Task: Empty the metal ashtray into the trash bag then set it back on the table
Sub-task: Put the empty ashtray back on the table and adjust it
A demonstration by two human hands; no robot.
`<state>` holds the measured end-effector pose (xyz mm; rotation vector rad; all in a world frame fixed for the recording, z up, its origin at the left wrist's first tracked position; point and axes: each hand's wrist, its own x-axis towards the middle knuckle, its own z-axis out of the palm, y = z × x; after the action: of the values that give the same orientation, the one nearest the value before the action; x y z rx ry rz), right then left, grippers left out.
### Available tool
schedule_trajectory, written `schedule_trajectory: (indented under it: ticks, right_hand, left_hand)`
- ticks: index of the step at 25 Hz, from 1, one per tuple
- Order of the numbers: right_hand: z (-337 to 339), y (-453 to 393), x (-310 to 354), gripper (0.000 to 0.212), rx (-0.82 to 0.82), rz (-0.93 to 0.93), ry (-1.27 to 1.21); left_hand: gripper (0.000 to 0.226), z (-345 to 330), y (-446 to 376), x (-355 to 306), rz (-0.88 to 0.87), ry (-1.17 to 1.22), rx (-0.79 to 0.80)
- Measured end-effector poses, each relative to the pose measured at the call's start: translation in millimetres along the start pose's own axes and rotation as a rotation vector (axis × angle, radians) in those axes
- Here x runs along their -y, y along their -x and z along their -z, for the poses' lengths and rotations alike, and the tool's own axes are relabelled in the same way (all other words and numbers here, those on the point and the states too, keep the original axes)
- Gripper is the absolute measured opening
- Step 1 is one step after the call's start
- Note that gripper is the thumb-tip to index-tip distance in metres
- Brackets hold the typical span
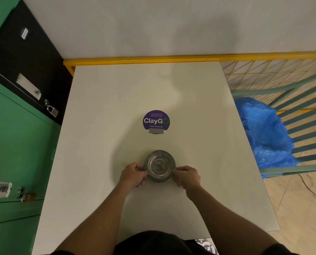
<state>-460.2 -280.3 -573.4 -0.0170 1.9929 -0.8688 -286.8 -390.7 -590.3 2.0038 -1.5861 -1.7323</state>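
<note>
A round metal ashtray [159, 165] rests on the white table [116, 111], near its front middle. My left hand [133, 174] pinches the ashtray's left rim and my right hand [186, 176] pinches its right rim. The bowl looks shiny with a faint smudge inside; I cannot tell what it holds. A blue trash bag [265, 133] hangs open off the table's right side, against a teal railing.
A purple round sticker [156, 120] lies on the table beyond the ashtray. Green lockers with padlocks [52, 110] stand close along the left. A yellow rail [153, 58] runs behind the table. A dark cable [313, 196] trails on the floor at the right.
</note>
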Motion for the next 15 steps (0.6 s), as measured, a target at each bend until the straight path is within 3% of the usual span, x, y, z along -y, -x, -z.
schedule_trajectory:
  ticks: [15]
  right_hand:
    - [-5, -12, 19, 0.004, 0.006, 0.020, 0.013]
  left_hand:
    - [0.006, 0, -9, -12, -0.062, -0.028, -0.067]
